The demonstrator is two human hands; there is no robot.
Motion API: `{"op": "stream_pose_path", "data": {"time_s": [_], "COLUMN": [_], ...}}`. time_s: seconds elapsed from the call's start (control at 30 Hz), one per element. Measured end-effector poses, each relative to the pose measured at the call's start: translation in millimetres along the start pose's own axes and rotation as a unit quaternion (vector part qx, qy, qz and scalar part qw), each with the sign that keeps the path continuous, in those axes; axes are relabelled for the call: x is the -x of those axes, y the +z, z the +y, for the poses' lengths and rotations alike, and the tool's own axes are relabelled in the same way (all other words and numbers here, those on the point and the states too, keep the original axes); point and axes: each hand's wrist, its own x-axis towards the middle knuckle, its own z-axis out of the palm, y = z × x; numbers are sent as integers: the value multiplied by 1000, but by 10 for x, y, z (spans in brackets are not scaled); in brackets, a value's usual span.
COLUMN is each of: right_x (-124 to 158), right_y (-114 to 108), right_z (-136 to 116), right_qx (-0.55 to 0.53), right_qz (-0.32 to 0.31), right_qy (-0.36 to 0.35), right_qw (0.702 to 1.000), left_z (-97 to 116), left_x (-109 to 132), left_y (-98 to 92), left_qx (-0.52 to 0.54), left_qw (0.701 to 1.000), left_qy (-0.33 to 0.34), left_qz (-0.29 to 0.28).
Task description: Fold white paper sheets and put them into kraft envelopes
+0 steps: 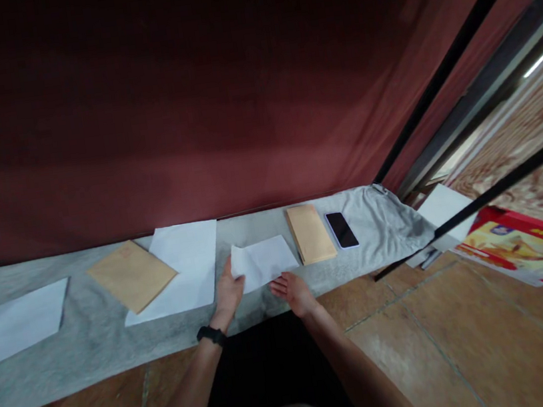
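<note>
A folded white sheet of paper (pixel 268 258) lies between my two hands over the grey cloth. My left hand (pixel 229 291) grips its left end, where one corner curls up, with the thumb on top. My right hand (pixel 291 291) is at the near edge of the paper, palm turned upward and fingers stretched out, some tips partly at or under the edge. Just right of the paper is a stack of brown envelopes (pixel 312 233). To the left, a single brown envelope (pixel 133 277) rests partly on flat white sheets (pixel 189 262).
A phone (pixel 342 230) lies right of the envelope stack. More white paper (pixel 15 323) is at the far left of the cloth-covered table (pixel 104 348). A dark red panel (pixel 246 166) rises behind. Black metal bars (pixel 440 78) and a red-yellow box (pixel 530 244) stand at the right.
</note>
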Motion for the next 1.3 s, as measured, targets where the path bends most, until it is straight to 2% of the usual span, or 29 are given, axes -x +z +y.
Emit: {"op": "stream_pose_path", "data": {"time_s": [0.13,0.23,0.3,0.37,0.47,0.57,0.67,0.8,1.07,1.3], "right_x": [64,22,-49,-148,-334,-525,-666,-741,-735,-712], "right_y": [-198,-227,-179,-90,90,263,343,287,152,117], "right_z": [-1,-69,-127,-174,-191,-135,-44,62,225,276], "right_qx": [-27,-19,15,102,267,369,447,500,494,495], "right_qz": [-94,-112,-86,-56,-28,-39,-55,-58,20,41], "right_qy": [113,139,93,8,-122,-179,-194,-191,-186,-191], "right_qw": [989,984,992,993,955,911,872,842,849,846], "left_z": [-58,-48,7,95,221,251,177,70,-17,-60], "left_x": [-26,-7,34,92,156,115,-2,-93,-65,-71], "left_y": [12,6,-18,-30,42,220,382,445,361,367], "left_qx": [-21,-72,-120,-183,-268,-275,-273,-295,-291,-288], "left_qw": [999,997,992,981,957,950,948,943,950,953], "left_qy": [24,32,35,46,84,146,158,148,110,85], "left_qz": [-1,8,15,35,65,14,-40,-38,11,45]}}
